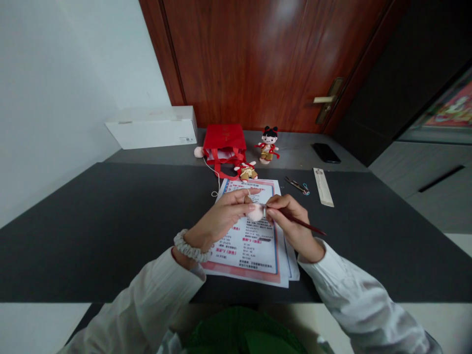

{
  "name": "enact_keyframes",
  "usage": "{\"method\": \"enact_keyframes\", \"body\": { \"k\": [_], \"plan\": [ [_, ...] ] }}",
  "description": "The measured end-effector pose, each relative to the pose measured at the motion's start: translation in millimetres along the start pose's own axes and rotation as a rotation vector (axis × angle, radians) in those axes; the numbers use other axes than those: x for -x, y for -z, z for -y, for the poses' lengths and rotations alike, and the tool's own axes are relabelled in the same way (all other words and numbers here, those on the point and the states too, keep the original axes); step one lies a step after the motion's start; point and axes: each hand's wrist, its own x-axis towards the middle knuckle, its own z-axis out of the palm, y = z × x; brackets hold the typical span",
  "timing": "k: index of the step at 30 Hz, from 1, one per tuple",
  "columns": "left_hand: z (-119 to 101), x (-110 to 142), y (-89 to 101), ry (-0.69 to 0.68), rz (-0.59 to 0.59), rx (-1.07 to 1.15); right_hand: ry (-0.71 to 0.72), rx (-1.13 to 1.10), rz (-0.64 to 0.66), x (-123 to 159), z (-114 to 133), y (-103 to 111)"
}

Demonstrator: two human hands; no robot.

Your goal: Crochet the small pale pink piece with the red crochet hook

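Spanning the view, the dark tabletop (110,211) extends in front of a red-brown door (258,59). A long white box (155,130) is positioned at the rear left, beside the wall. Printed sheets (254,268) are stacked at the center, edges offset. The red bag (224,135) is located behind the sheets.

The left hand (217,219) is partly curled over the sheets, thumb and fingers closed on the pale crochet piece (255,212). The right hand (293,221) is mostly closed, pinching the dark red hook (308,226); the hook tip is at the right side of the piece.

A black-haired doll (268,145) stands upright, right of the bag. A smaller doll figure (247,171) is placed at the bag's front right. The black phone (326,153) and narrow pale packet (323,187) lie at the right. The pale yarn ball (198,152) is just left of the bag. Small scissors (295,184) lie between sheets and packet. The thin yarn strand (214,171) extends from the ball toward the sheets.
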Motion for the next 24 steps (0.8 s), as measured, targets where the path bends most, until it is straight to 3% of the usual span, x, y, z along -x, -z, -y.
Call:
{"method": "enact_keyframes", "body": {
  "k": [4,17,24],
  "plan": [
    [-1,1,6.7,-0.010,-0.003,-0.072,-0.116,-0.191,0.025,-3,-1,10],
    [-1,5,20.2,0.109,0.199,-0.066,-0.187,-0.252,0.155,-3,1,30],
    [-5,9,19.6,0.174,0.223,-0.065,-0.259,-0.400,0.209,-6,7,29]
  ]
}}
